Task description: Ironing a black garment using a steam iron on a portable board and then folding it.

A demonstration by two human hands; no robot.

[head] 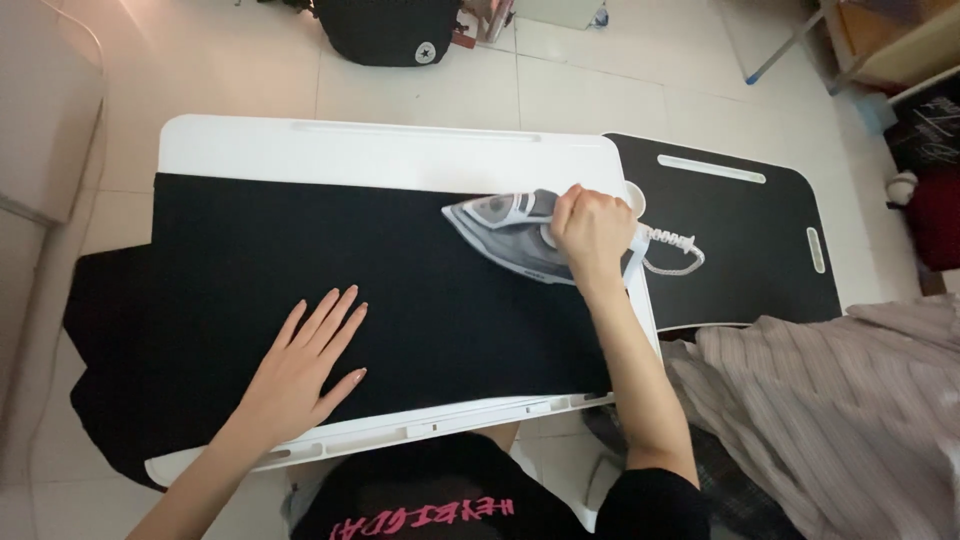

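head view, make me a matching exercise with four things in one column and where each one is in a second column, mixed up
Things:
1. grey and white steam iron
2. left hand
3. black backpack
4. striped grey fabric

Places:
A. lying flat on the black cloth, fingers spread
B. on the tiled floor beyond the white board
C. heaped to the right of the board
D. gripped by the right hand near the cloth's far right edge

Pairs: 1-D, 2-A, 3-B, 4-C

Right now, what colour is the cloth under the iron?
Black, plain: the cloth under the iron, head view.
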